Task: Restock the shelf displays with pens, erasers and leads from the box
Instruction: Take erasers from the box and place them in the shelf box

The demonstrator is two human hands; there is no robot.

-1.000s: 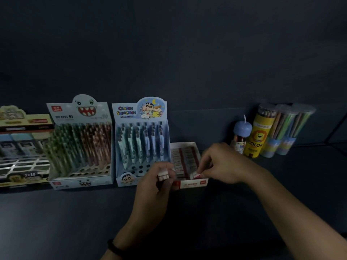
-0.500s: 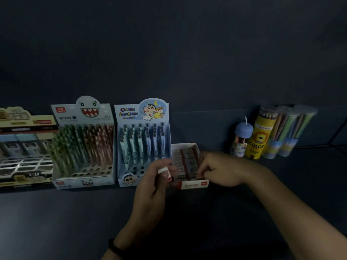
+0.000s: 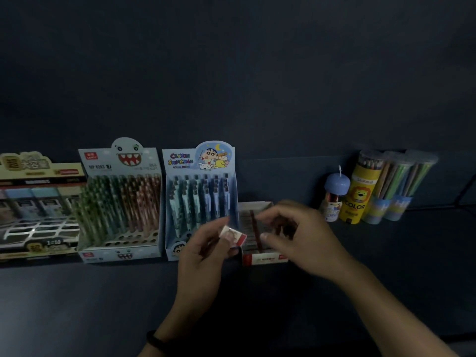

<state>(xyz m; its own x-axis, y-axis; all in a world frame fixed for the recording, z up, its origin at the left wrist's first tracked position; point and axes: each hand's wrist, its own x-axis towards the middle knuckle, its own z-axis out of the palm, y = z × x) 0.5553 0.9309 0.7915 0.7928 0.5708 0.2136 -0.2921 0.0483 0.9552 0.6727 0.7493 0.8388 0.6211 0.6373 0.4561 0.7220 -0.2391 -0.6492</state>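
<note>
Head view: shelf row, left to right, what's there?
Yellow display → monster pen display → Shin-chan pen display → eraser box → blue-capped jar → lion tube → clear pencil tubes.

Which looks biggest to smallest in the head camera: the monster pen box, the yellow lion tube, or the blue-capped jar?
1. monster pen box
2. yellow lion tube
3. blue-capped jar
All stand in one back row, so nearness hardly matters.
</note>
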